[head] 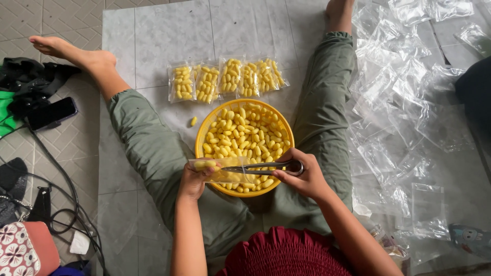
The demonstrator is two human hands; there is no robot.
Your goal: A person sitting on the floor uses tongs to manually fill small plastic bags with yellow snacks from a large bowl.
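A yellow bowl (202,134) full of small yellow oval pieces sits on the floor between my legs. My left hand (193,180) holds a small clear bag (225,171) with a few yellow pieces in it over the bowl's near rim. My right hand (304,178) grips metal tongs (263,166) whose tips reach into the bag's mouth. Several filled clear bags (227,77) lie in a row beyond the bowl. One loose yellow piece (194,121) lies on the floor left of the bowl.
A heap of empty clear bags (404,107) covers the floor to the right. On the left lie a black phone (51,113), dark cloth (30,82), cables (66,199) and a flowered pouch (18,250). My bare feet (66,51) stretch out ahead.
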